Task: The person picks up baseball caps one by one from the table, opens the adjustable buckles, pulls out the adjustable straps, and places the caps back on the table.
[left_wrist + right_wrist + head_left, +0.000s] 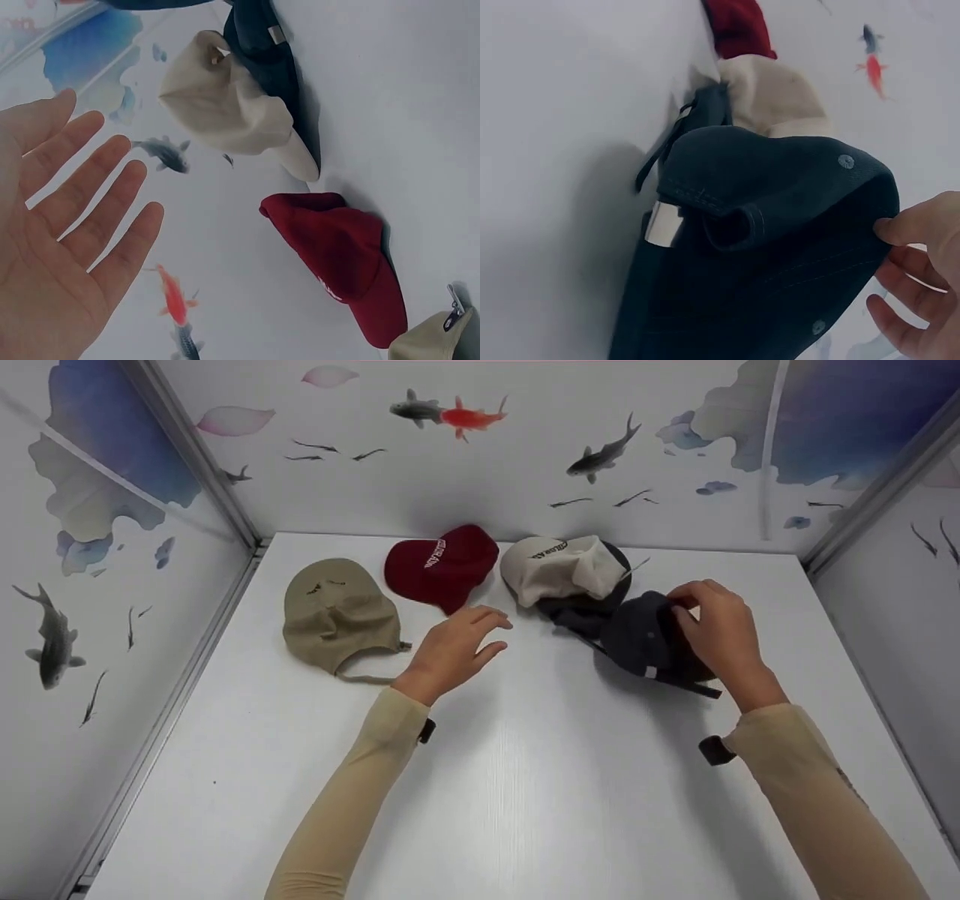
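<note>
My right hand (720, 634) pinches the edge of a dark navy cap (634, 634). The right wrist view shows the thumb and fingers on the fabric of this navy cap (772, 169), with a strap and small pale tag below. Just left of it, a cream cap (551, 574) with dark lettering rests against another dark cap (581, 615), largely covered. My left hand (454, 649) is held above the table, fingers extended and holding nothing; the left wrist view shows its palm and spread fingers. Nearest to it are a red cap (442, 562) and a khaki cap (337, 615).
The caps stand along the back of a white table (480, 795). A white back wall (495, 487) printed with fish rises right behind them. Side panels (97, 607) in metal frames enclose the table at left and right.
</note>
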### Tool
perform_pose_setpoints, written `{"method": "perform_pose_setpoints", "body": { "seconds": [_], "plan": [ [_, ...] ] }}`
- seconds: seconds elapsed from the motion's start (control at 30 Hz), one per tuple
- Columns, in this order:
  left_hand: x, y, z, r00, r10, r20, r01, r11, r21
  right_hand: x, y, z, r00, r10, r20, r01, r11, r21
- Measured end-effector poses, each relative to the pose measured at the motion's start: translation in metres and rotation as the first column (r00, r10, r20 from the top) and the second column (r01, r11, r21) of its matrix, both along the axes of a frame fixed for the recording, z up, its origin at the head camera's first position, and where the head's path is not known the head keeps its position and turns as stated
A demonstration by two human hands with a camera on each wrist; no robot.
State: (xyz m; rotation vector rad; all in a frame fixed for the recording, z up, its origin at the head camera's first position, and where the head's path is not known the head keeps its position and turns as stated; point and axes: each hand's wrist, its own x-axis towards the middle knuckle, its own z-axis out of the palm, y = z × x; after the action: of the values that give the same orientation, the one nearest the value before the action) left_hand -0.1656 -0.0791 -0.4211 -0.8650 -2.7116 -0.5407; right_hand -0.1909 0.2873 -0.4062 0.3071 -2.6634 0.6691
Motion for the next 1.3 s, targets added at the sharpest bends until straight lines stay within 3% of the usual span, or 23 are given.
{"method": "perform_pose_setpoints", "body": {
  "seconds": [0.63,1.0,1.3],
  "plan": [
    [0.006,0.026,-0.008,0.994,-0.04,0.102,0.037,0.999,0.036,0.036,-0.034,0.033,0.997,0.071,0.01,-0.07,0.996,-0.063],
    [0.013,0.039,-0.007,0.973,-0.07,0.222,0.055,0.996,0.072,0.044,-0.057,0.037,0.988,0.155,-0.012,-0.155,0.985,-0.074],
    [0.018,0.041,-0.003,0.958,-0.086,0.275,0.059,0.993,0.103,0.048,-0.079,0.036,0.978,0.205,0.022,-0.202,0.974,-0.098]
  ]
}}
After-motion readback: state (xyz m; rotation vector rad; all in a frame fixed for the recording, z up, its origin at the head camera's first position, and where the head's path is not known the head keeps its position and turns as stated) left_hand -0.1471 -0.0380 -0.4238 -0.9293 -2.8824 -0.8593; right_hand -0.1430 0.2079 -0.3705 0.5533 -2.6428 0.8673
